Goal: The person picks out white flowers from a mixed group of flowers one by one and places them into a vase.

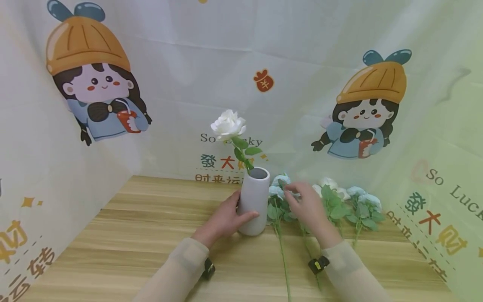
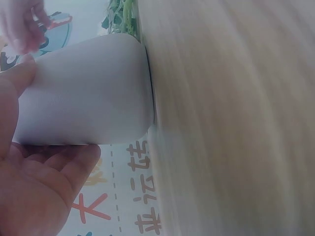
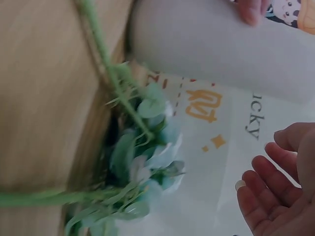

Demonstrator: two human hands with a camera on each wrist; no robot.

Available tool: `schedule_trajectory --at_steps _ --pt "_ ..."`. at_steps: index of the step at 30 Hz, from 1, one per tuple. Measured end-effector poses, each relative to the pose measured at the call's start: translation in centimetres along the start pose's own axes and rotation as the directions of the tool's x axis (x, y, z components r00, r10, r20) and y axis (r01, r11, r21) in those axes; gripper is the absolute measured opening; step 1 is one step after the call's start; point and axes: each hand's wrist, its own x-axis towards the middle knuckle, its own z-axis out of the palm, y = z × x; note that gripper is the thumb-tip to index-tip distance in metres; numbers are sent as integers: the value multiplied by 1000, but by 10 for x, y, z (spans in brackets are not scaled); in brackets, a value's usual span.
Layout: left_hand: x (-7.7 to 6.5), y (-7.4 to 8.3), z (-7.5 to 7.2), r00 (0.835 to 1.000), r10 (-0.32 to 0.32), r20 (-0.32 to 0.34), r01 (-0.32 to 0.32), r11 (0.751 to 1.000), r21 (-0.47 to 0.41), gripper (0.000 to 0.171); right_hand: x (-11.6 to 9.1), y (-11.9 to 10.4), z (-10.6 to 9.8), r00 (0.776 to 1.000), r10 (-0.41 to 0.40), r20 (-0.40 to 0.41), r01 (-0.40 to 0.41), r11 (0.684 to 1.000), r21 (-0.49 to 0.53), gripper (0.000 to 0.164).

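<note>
A white vase (image 1: 253,205) stands upright on the wooden table, with one white rose (image 1: 228,125) leaning out of its mouth to the left. My left hand (image 1: 227,216) grips the vase around its lower half; in the left wrist view the thumb lies on one side and the fingers (image 2: 74,169) on the other. To the right of the vase, my right hand (image 1: 307,205) hovers over pale blue flowers (image 1: 277,186). It holds nothing, and its fingers (image 3: 263,187) are loosely bent in the right wrist view.
Further right lie white flowers (image 1: 331,191) and more pale blue flowers (image 1: 364,199), their green stems pointing toward the front of the wooden table (image 1: 158,235). A printed cloth backdrop (image 1: 181,75) rises behind the table and at both sides.
</note>
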Motion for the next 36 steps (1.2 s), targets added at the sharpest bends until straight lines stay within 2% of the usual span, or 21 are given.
schedule_trajectory --at_steps 7,13,20,25,29,31,36 --pt "2 -1 0 1000 2 2 -2 1000 -10 88 -12 29 -8 999 -2 51 5 997 -76 20" --pt "3 -2 1 1000 -3 16 3 1000 9 88 -20 57 -19 985 123 123 -103 982 -159 26" --pt "4 -3 2 1000 13 9 -13 1000 4 87 -27 71 -33 931 283 232 -225 942 -248 33" --pt "3 -3 2 1000 13 6 -13 1000 1 88 -32 71 -36 870 404 284 -293 885 -361 24" --pt "3 -4 2 1000 6 9 -6 1000 4 88 -38 70 -33 825 474 308 -342 853 -395 48" --pt "3 -4 2 1000 6 13 -6 1000 2 88 -40 70 -32 815 487 315 -359 850 -386 55" --pt "2 -2 1 1000 2 13 -2 1000 -2 88 -40 70 -31 796 510 326 -383 842 -381 56"
